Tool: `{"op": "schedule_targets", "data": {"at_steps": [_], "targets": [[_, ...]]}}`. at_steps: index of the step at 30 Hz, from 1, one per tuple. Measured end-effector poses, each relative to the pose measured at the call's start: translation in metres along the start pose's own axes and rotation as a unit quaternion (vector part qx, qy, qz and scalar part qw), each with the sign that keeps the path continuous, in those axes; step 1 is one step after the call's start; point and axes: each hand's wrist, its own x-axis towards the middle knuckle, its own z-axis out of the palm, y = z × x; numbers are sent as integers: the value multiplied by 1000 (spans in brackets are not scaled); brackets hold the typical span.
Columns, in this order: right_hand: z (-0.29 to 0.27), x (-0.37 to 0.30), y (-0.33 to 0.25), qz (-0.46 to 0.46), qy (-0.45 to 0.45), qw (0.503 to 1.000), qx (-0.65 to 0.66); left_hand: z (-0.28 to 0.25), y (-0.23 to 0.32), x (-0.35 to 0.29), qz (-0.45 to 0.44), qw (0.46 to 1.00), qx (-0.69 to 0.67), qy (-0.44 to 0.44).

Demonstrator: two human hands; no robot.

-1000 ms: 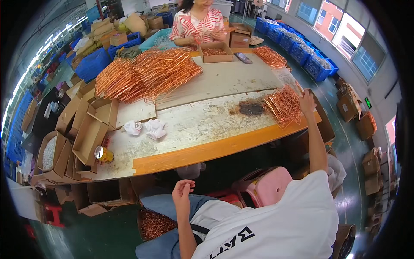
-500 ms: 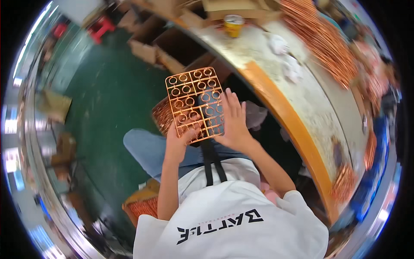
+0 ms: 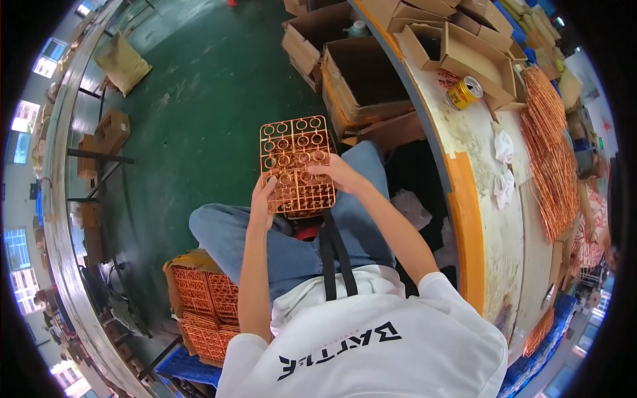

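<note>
A flat copper-coloured moulded frame (image 3: 294, 166), filled with rows of small rings and crossbars, is held up in front of my lap. My left hand (image 3: 261, 200) grips its lower left edge, thumb on the near face. On the opposite edge my right hand (image 3: 340, 174) is closed around the side, with fingers reaching over the face. Behind and just below the frame, more copper-coloured frames (image 3: 306, 213) show between my legs, mostly hidden by it.
Beside my left leg sits a carton of stacked copper-coloured frames (image 3: 206, 292). To the right runs a workbench (image 3: 468, 225) with a yellow can (image 3: 464, 93), crumpled white pieces (image 3: 504, 187) and a long frame stack (image 3: 549, 159). Open cardboard boxes (image 3: 365, 79) stand ahead. Another person (image 3: 592, 222) is at far right.
My right hand, earlier stretched flat along the frame's right edge, has closed on it. The frame has straightened from its tilt. The view has turned, so the bench appears farther right.
</note>
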Motion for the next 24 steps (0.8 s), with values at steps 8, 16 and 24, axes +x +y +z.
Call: {"op": "schedule_targets", "data": {"at_steps": [8,16,24], "targets": [[-18,43,54,-70,165,958,-223,-45,-33,61,187,896,360,179],[-63,48,53,-40,157,977,-142,-13,-35,90,-80,983,147,81],[-53,39,48,70,113,990,-35,-31,-69,112,39,983,140,111]]}}
